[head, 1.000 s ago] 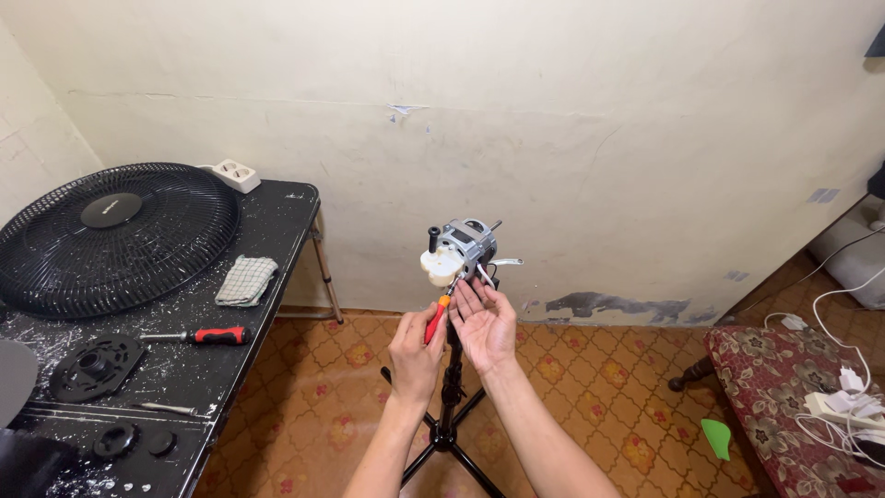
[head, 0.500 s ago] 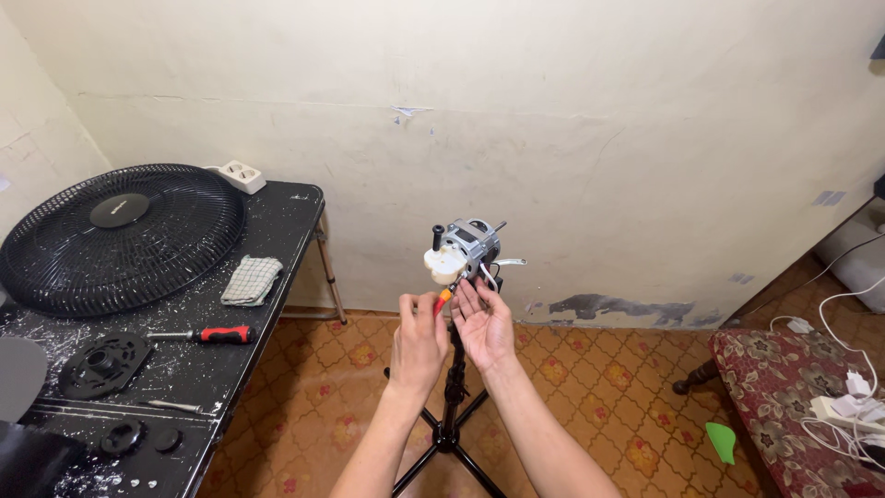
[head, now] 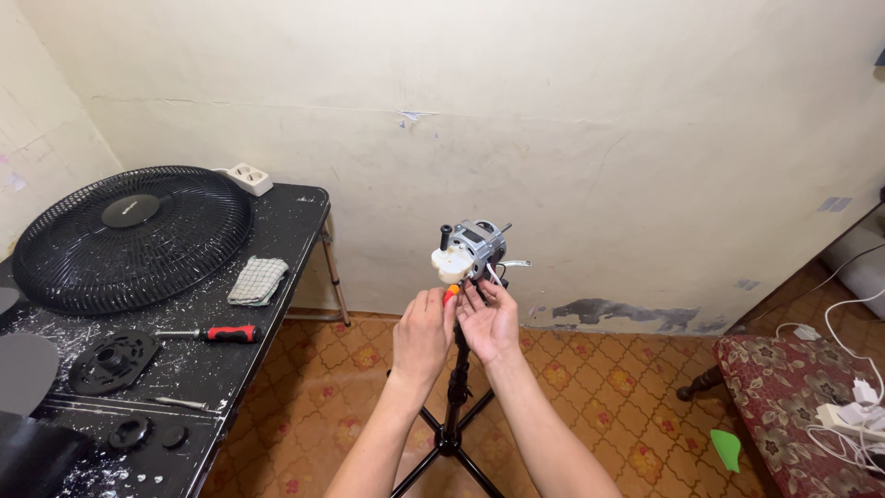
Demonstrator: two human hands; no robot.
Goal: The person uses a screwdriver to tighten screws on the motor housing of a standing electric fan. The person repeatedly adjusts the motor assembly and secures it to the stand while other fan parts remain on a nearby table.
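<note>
A: So, where is the work right now?

B: At the fan motor point(head: 475, 247), which sits bare on top of a black tripod stand point(head: 454, 397) out on the tiled floor, apart from the worktop point(head: 277, 277). Both hands are raised to its underside, close together and almost touching.

A: What do they hold?

B: The left hand point(head: 422, 337) is closed around a small tool with an orange and red handle point(head: 451, 293), probably a screwdriver, its tip pointing up at the motor's base. The right hand point(head: 491, 323) is half open, fingers curled up against the motor's lower side and the wires there; I cannot tell whether it pinches anything.

A: Which step would you call it?

B: My guess is work on a fastener or a wire connection under the white gear housing. The next move likely needs the tip seated squarely while the right hand steadies the motor, since the stand is slim and could sway.

A: And the worktop?

B: It carries the black fan grille point(head: 129, 235), a checked cloth point(head: 258, 279), a red-handled screwdriver point(head: 217, 334) and some black round parts point(head: 112, 360).
</note>
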